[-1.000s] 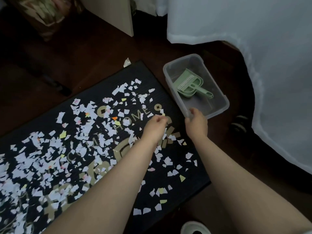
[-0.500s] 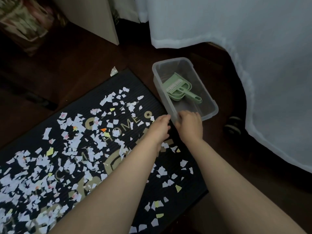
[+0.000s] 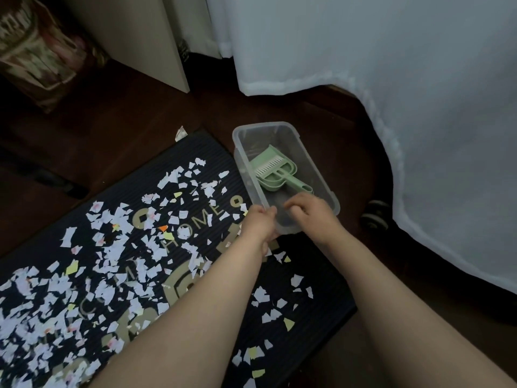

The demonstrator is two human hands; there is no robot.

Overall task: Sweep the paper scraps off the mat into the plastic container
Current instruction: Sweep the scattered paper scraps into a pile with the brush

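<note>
two bare forearms enter from the near edge and converge toward the far right corner of the mat (image 3: 208, 148). the mat is dark, ribbed and lettered, and it lies on the floor (image 3: 134, 121). paper scraps (image 3: 42, 289) cover most of it, densest at the near left and thin at the near right. no scraps are visible in the container, so sweeping is judged not yet started.

the hands are close together but not touching. the left hand (image 3: 258, 224) grips the near left corner of the plastic container (image 3: 321, 175), thumb on the rim. the right hand (image 3: 307, 208) hangs over the near end of the container with its fingers curled. whether it holds anything cannot be told.

the container is clear and rectangular. it stands at the right edge of the mat, directly beyond both hands. its long axis runs away from the person, with the far end leaning slightly left. whether its near corner rests on the mat cannot be told.

contents: one green dustpan and brush set (image 3: 272, 170) and nothing else visible. its handle (image 3: 303, 187) points near and right and ends just beyond the right hand's knuckles. the right hand is therefore the nearer one for taking the tool out, while the left hand steadies the container.

a dark round object (image 3: 375, 217) lies to the right of the container. a white cloth (image 3: 391, 79) hangs beyond it, and a pale panel (image 3: 140, 37) stands at the far left.
</note>
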